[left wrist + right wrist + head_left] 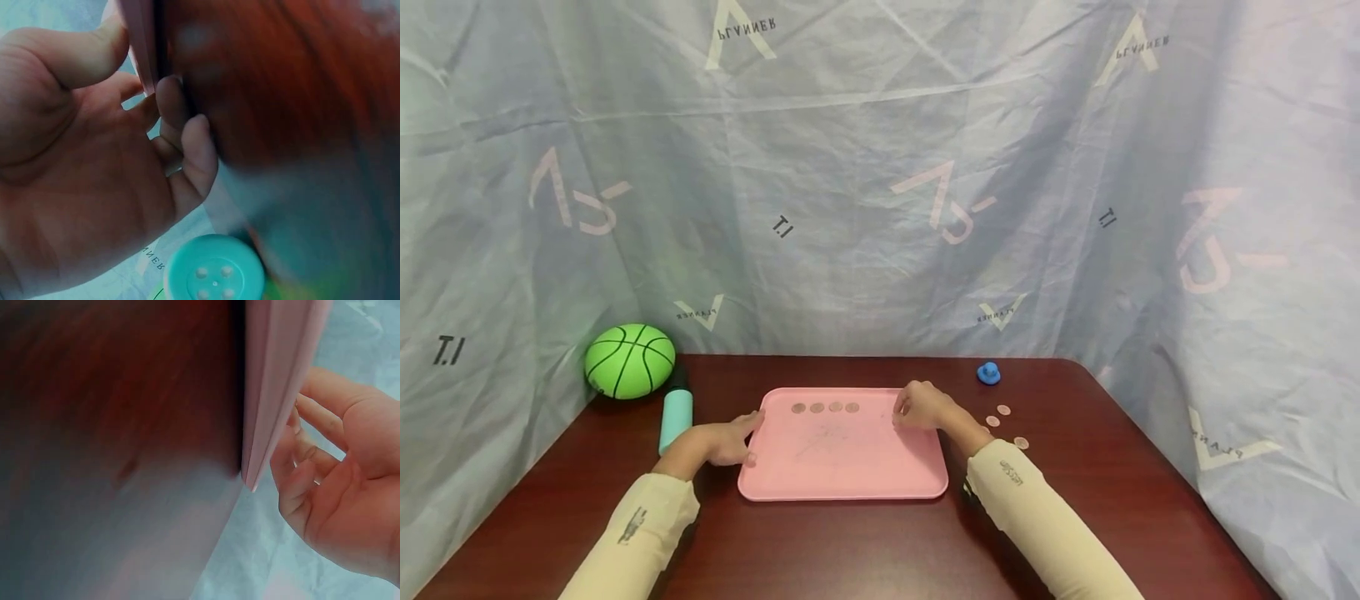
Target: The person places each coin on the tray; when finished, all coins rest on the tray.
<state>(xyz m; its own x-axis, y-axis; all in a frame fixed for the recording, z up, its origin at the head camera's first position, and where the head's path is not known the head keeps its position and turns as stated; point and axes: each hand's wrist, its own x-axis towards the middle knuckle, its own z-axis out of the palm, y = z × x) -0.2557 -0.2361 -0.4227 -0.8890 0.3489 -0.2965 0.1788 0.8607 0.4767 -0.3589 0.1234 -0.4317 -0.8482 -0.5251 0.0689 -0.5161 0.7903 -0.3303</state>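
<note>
A pink rectangular tray (842, 483) lies on the table. In a row near its far rim are several copper-coloured coins (817, 408). My left hand (727, 440) rests against the tray's left edge, its thumb and fingers spread along it; the left wrist view shows the thumb over the rim and the lower fingertips beside it. Over the tray's right part, my right hand (922, 406) has thumb and fingers curled together in a pinch on a coin, which the fingers mostly hide. In the right wrist view, the tray rim covers those fingertips.
More loose coins (993, 421) lie on the table (820, 550) right of the tray, near the right forearm. Behind them sits a small blue hat-shaped object (988, 373). A turquoise bottle (676, 417) and a green basketball (631, 362) are at left. Grey cloth (850, 275) hangs around the table.
</note>
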